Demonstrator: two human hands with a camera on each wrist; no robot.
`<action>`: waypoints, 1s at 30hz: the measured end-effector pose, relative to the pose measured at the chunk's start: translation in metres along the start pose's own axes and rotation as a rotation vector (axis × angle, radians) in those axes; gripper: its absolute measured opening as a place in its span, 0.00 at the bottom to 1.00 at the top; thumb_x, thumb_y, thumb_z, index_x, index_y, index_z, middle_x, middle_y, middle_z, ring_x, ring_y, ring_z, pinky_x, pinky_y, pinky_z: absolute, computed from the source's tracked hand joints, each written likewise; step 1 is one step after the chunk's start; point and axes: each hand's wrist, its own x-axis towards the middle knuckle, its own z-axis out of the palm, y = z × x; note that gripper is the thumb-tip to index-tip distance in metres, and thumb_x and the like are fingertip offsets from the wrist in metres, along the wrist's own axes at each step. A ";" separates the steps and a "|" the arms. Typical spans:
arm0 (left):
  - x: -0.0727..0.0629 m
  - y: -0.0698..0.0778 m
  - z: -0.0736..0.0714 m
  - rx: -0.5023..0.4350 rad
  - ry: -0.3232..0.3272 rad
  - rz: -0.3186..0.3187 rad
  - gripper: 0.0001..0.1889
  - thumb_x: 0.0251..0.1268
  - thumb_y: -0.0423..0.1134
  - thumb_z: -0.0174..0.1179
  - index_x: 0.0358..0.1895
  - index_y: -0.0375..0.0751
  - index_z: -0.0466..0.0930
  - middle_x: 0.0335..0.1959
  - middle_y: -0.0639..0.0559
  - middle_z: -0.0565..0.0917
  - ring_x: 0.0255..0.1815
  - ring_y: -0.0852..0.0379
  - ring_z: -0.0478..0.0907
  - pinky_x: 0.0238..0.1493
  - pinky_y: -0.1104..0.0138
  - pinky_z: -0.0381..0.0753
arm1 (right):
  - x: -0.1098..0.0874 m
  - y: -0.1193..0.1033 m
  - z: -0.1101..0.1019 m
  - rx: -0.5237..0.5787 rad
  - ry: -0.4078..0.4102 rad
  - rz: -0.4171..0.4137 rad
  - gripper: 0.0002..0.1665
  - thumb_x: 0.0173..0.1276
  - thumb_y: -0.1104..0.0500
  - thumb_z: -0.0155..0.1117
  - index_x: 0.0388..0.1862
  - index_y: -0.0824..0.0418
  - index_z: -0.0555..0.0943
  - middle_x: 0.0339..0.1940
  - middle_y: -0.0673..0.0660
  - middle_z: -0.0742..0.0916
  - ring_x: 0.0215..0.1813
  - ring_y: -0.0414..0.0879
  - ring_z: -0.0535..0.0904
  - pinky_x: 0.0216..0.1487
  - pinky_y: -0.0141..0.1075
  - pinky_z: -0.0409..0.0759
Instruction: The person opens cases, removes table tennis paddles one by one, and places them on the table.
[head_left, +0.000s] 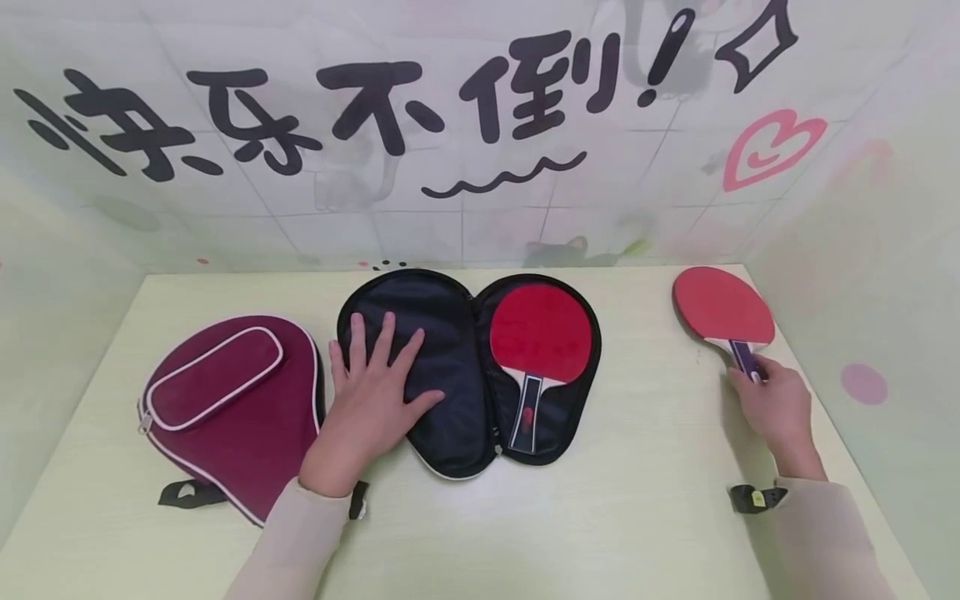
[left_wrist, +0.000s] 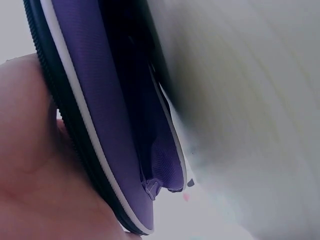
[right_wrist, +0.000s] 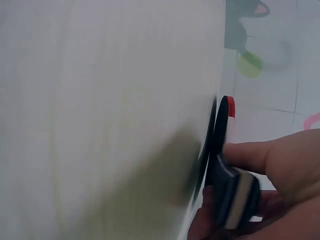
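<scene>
A black-lined paddle case lies unfolded at the middle of the table. My left hand rests on its left half with fingers spread. In the left wrist view, the case's purple outer side shows white piping and a zip edge beside the hand. A red table tennis paddle lies in the right half, handle towards me. At the far right, my right hand grips the handle of a second red paddle. In the right wrist view, that paddle's dark edge appears just over the tabletop.
A maroon paddle case with white piping and a front pocket lies at the left, close to my left forearm. The patterned back wall and right side wall border the pale table.
</scene>
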 end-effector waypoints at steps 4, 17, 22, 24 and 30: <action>-0.001 0.000 0.000 -0.002 0.000 0.003 0.45 0.66 0.62 0.62 0.82 0.50 0.57 0.86 0.38 0.41 0.84 0.31 0.21 0.76 0.29 0.24 | -0.001 0.000 0.000 -0.048 -0.046 -0.008 0.35 0.77 0.54 0.57 0.72 0.77 0.67 0.49 0.77 0.83 0.38 0.57 0.76 0.29 0.34 0.69; 0.000 -0.002 0.001 -0.007 0.010 0.002 0.44 0.66 0.62 0.63 0.81 0.50 0.58 0.86 0.38 0.41 0.84 0.31 0.21 0.76 0.29 0.24 | -0.010 -0.020 0.002 -0.053 0.008 -0.065 0.33 0.74 0.58 0.55 0.69 0.81 0.67 0.56 0.82 0.75 0.57 0.75 0.68 0.47 0.59 0.69; 0.000 -0.002 0.001 -0.005 0.010 0.007 0.44 0.66 0.62 0.63 0.81 0.50 0.58 0.86 0.38 0.41 0.84 0.31 0.21 0.77 0.30 0.24 | -0.033 -0.053 0.005 0.026 0.061 -0.305 0.27 0.73 0.63 0.59 0.65 0.80 0.72 0.54 0.80 0.77 0.57 0.74 0.72 0.52 0.63 0.74; 0.000 -0.002 0.001 -0.002 0.012 0.008 0.44 0.66 0.62 0.63 0.81 0.51 0.58 0.86 0.37 0.41 0.84 0.31 0.21 0.77 0.30 0.25 | -0.046 -0.069 0.009 0.070 0.032 -0.394 0.26 0.73 0.64 0.62 0.64 0.78 0.74 0.52 0.77 0.80 0.52 0.69 0.78 0.49 0.57 0.81; 0.000 -0.002 -0.001 0.004 0.010 0.004 0.44 0.66 0.61 0.63 0.81 0.51 0.58 0.86 0.37 0.42 0.84 0.31 0.21 0.77 0.30 0.25 | -0.092 -0.110 0.049 0.223 -0.141 -0.470 0.24 0.74 0.59 0.64 0.64 0.71 0.78 0.48 0.64 0.84 0.47 0.53 0.84 0.44 0.30 0.83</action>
